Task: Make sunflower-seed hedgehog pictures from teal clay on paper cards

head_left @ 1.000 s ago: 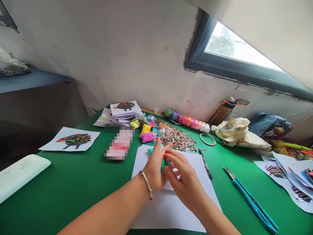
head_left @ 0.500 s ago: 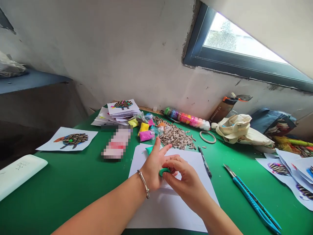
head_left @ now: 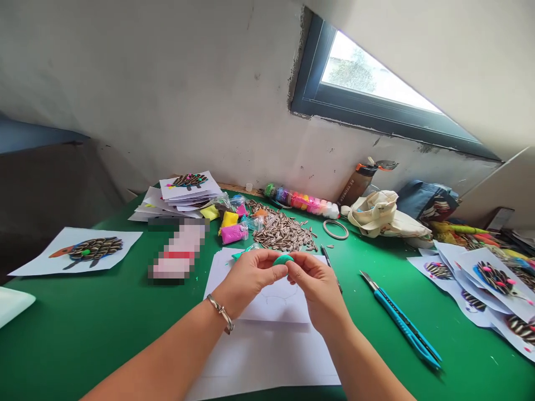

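A small lump of teal clay (head_left: 283, 259) is pinched between the fingertips of both hands, just above a white sheet of paper (head_left: 267, 334) on the green table (head_left: 104, 323). My left hand (head_left: 248, 275), with a metal bangle on its wrist, grips the lump from the left with curled fingers. From the right, my right hand (head_left: 315, 287) holds the same lump. A faint pencil outline shows on the paper under the hands. Another teal scrap (head_left: 239, 254) lies at the paper's far left corner.
A heap of sunflower seeds (head_left: 284, 234) and bags of coloured clay (head_left: 232, 225) lie beyond the paper. A blue utility knife (head_left: 401, 320) and a pen (head_left: 328, 259) rest to the right. Finished seed pictures lie left (head_left: 79, 253), far left (head_left: 188, 189) and right (head_left: 489, 278). Cloth bag (head_left: 380, 214).
Both hands lifted off the paper and came together in a fingertip pinch on the teal clay. The view swung to the right, so everything slid left.
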`<state>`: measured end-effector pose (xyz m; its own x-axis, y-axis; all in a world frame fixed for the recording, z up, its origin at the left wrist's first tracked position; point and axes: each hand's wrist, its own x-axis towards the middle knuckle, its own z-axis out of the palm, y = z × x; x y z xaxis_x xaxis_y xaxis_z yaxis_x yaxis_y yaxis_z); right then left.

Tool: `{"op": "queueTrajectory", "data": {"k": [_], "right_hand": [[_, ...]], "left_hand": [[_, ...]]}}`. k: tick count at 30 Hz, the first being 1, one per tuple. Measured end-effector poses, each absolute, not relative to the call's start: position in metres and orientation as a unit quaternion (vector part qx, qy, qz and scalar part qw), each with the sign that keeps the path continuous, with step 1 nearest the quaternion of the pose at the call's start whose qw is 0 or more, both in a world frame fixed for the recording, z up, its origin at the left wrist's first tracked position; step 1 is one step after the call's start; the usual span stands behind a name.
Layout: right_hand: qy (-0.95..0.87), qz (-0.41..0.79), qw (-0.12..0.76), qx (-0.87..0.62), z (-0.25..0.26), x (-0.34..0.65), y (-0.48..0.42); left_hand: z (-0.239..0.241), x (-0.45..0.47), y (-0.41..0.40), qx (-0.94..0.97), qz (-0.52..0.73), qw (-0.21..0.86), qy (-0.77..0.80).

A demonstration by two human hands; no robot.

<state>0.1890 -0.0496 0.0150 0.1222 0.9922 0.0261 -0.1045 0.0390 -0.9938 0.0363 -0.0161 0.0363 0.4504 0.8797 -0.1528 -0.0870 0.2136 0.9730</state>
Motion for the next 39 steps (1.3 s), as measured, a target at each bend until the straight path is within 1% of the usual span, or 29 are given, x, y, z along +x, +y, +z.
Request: {"op": "queueTrajectory", "data": {"k": [5,9,14,20,23,25,30,34,39], "right_hand": [[-0.443,0.495,0.539,-0.517,0.016,0.19,-0.048],[-0.477,0.504,0.515,-0.503,0.015,0.192,-0.045],[-0.492,0.496,0.52,-0.491,0.014,0.194,-0.046],[-0.494,0.501,0.531,-0.472,0.012,0.195,-0.046],[-0.454,0.535,0.532,-0.475,0.013,0.194,-0.045],[-0.426,0.56,0.517,-0.487,0.015,0.193,-0.044],[-0.446,0.596,0.481,-0.463,0.014,0.193,-0.044],[-0.45,0.601,0.493,-0.44,0.012,0.196,-0.043],[-0.445,0.578,0.508,-0.458,0.012,0.198,-0.042]], "left_hand": [[0.035,0.036,-0.013,0.539,0.361,0.646,0.402],[0.033,0.033,-0.01,0.565,0.34,0.638,0.397],[0.032,0.029,-0.008,0.589,0.31,0.636,0.389],[0.035,0.031,-0.01,0.581,0.326,0.637,0.387],[0.035,0.03,-0.009,0.582,0.332,0.628,0.395],[0.034,0.029,-0.009,0.583,0.332,0.624,0.401],[0.03,0.028,-0.007,0.584,0.326,0.635,0.387],[0.029,0.028,-0.006,0.58,0.332,0.634,0.389],[0.029,0.026,-0.005,0.561,0.301,0.658,0.403]]}}
